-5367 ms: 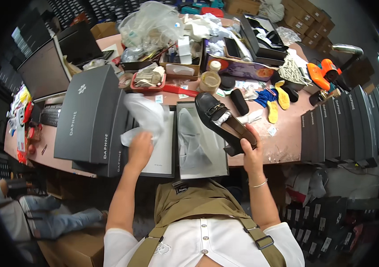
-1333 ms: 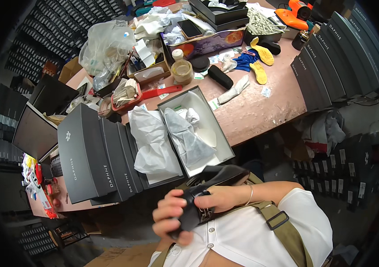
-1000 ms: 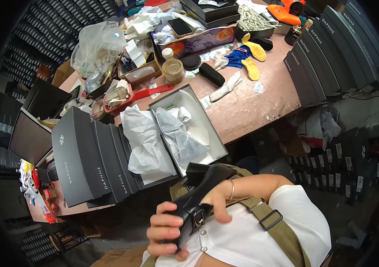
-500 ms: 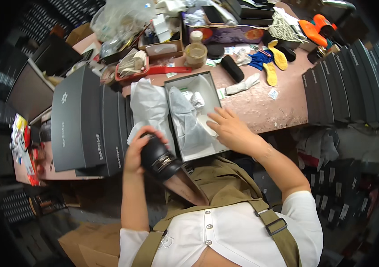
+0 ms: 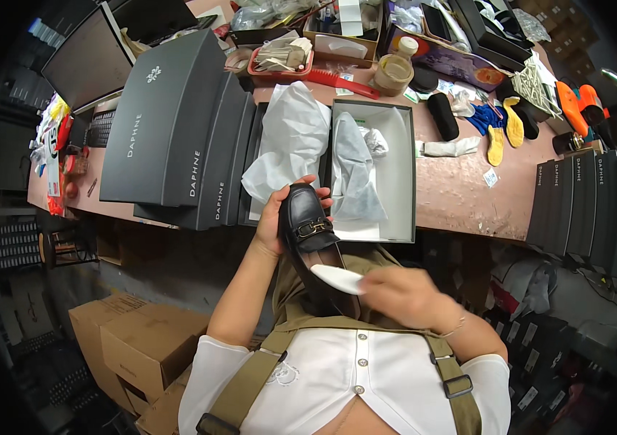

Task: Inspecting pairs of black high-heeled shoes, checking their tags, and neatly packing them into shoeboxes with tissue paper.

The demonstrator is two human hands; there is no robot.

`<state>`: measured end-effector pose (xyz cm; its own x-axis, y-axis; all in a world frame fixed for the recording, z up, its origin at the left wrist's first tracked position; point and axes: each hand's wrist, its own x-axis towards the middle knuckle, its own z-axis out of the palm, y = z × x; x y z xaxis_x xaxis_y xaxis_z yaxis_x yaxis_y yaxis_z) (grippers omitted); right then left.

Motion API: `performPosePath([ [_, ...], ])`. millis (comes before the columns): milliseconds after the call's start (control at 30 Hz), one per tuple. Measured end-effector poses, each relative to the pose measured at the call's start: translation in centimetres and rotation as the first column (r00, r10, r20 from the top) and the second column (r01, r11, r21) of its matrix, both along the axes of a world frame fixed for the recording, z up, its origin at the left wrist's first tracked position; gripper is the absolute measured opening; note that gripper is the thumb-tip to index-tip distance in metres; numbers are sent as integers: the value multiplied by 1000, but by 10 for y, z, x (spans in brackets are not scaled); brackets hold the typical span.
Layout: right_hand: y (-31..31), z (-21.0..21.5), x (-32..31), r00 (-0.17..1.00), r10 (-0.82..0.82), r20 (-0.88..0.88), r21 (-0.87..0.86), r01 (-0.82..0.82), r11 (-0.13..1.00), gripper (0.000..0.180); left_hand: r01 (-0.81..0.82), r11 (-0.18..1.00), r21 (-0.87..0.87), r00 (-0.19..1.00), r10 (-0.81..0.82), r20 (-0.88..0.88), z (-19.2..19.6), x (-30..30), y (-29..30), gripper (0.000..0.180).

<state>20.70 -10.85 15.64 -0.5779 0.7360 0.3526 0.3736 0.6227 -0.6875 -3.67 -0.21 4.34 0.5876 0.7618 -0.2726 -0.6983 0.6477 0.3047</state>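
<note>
Both hands meet close to the person's chest: the right hand (image 5: 403, 293) pinches a white insole (image 5: 336, 278) at the opening of a black loafer (image 5: 311, 232), while the left hand (image 5: 274, 217) is closed around the loafer's toe end. Just beyond, at the worktop's (image 5: 461, 196) near edge, lies an open shoebox (image 5: 395, 174) with white tissue paper (image 5: 290, 138). Dark grey box lids (image 5: 171, 130) lean at the left.

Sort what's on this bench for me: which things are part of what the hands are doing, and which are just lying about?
In hand:
black loafer, gripped by left hand
white insert, held by right hand
open shoe box with tissue paper

Lying about:
closed grey boxes
yellow insoles
tape roll
red comb
</note>
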Motion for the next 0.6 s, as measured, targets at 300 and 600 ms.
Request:
performPosePath([
  [300,27,-37,-68,997,-8,76,211,-8,977,19,44,999,14,997,-43,-71,11,7,4,53],
  [600,28,-36,-68,960,-36,279,213,-26,977,9,16,998,66,1000,-14,-28,6,6,12,54],
])
